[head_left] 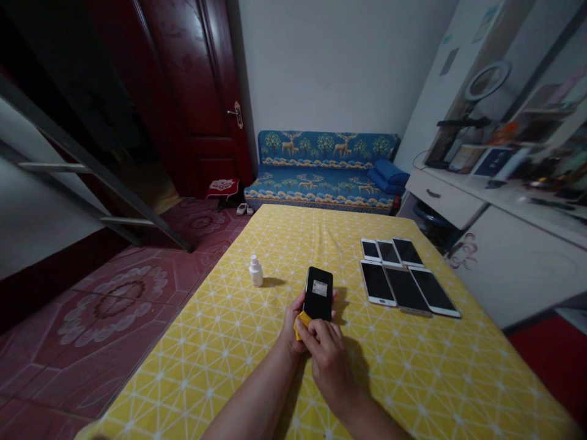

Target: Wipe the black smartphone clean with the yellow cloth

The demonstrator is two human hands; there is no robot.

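Note:
My left hand is wrapped around a black smartphone, held up over the table with a pale rectangular patch on the face toward me. Pinched in the fingers of my right hand is a yellow cloth, which lies against the phone's lower left edge. Part of the cloth is hidden under the fingers. To the left of the phone, a small white bottle stands upright on the table.
Several phones lie in two rows at the right, one of them a white phone. A yellow patterned cloth covers the table. Beyond it is a blue sofa. A white dresser stands at the right, a metal ladder at the left.

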